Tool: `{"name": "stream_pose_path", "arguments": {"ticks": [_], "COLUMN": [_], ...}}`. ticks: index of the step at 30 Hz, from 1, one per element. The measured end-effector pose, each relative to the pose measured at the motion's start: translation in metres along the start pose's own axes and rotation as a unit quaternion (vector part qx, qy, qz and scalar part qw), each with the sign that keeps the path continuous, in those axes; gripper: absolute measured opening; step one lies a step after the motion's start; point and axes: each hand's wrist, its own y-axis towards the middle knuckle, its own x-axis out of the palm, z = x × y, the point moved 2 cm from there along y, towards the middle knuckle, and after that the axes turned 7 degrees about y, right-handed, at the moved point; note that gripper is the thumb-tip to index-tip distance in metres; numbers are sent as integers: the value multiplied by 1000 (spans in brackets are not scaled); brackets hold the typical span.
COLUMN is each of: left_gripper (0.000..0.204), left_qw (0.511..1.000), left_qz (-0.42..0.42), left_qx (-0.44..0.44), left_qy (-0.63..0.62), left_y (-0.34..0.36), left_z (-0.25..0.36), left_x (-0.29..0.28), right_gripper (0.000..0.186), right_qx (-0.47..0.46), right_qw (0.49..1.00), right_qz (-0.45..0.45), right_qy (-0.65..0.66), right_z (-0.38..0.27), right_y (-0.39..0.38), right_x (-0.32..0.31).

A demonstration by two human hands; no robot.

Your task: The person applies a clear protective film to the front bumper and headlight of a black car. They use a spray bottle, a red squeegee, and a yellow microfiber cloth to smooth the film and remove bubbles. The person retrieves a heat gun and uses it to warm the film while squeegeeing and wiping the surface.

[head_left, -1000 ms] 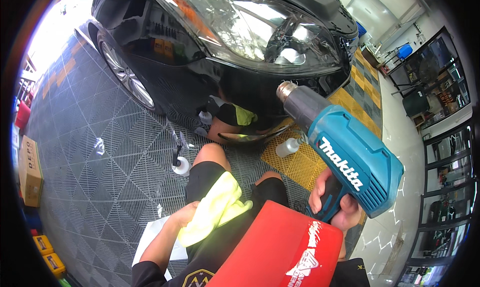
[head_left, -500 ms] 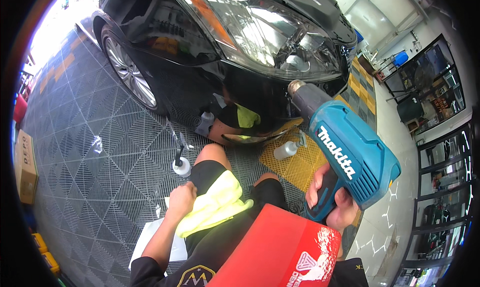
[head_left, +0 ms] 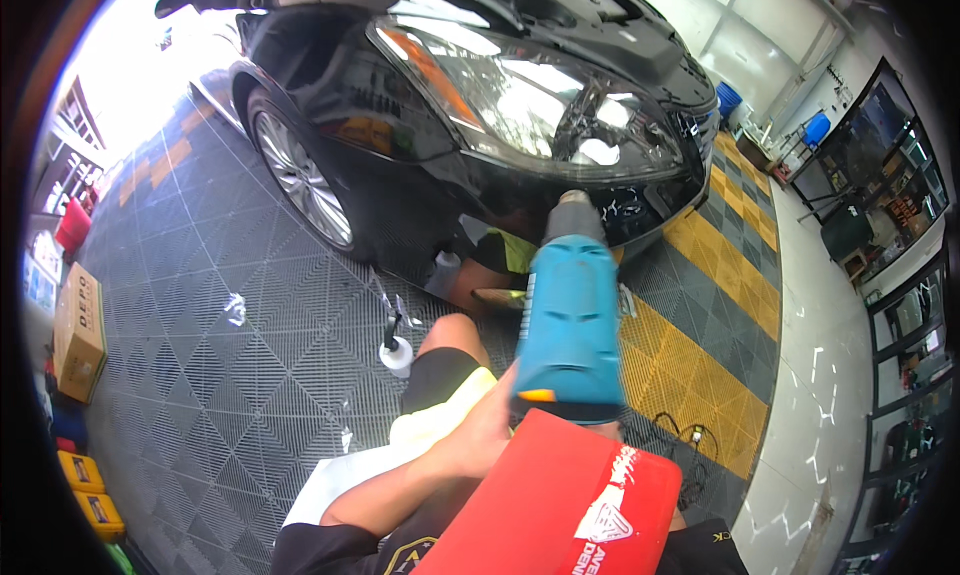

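My right hand [head_left: 607,430] is closed on a teal heat gun [head_left: 570,320]. The gun body and a red flap hide most of that hand. The gun's metal nozzle [head_left: 573,199] points away from me, just below the headlight [head_left: 540,100] of a black car. Close to the back of the gun is my left hand [head_left: 482,437], its fingers hidden, so I cannot tell whether it grips anything. A bright yellow cloth [head_left: 435,425] lies across my lap beside the left wrist. The red flap [head_left: 560,500], printed in white, covers the lower middle of the view.
A white bottle with a black top [head_left: 396,356] stands on the grey floor tiles left of my knee. A cable [head_left: 690,437] lies on the yellow and grey tiles at right. At far left are a cardboard box [head_left: 80,333] and yellow cases [head_left: 90,495].
The heat gun has swung left and turned, its nozzle now pointing forward below the headlight. My left hand has moved right, off the cloth and up to the gun. The view has shifted.
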Motion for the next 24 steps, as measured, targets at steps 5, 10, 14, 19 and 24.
{"name": "stream_pose_path", "arguments": {"ticks": [5,10,14,19,24], "left_gripper": [69,72,68,57,51], "left_qw": [979,943,928,932,933], "left_qz": [188,292,330,326,289], "left_qx": [78,158,161,108,39], "left_qy": [7,-18,62,114,210], "left_y": [-12,-49,-72,-81,-34], "left_z": [22,32,39,67,74], "left_x": [5,-12,-48,-74,-51], "right_gripper": [59,68,35,37,49], "right_qx": [-34,-103,-144,-162,-292], "right_qw": [999,983,988,983,945], "right_qz": [-31,-131,-14,85,143], "right_qy": [5,-76,-46,-5,-35], "right_z": [-49,-76,-77,-114,-123], "right_y": [38,13,0,-23,-8], "right_x": [34,58,-11,-82,-50]}}
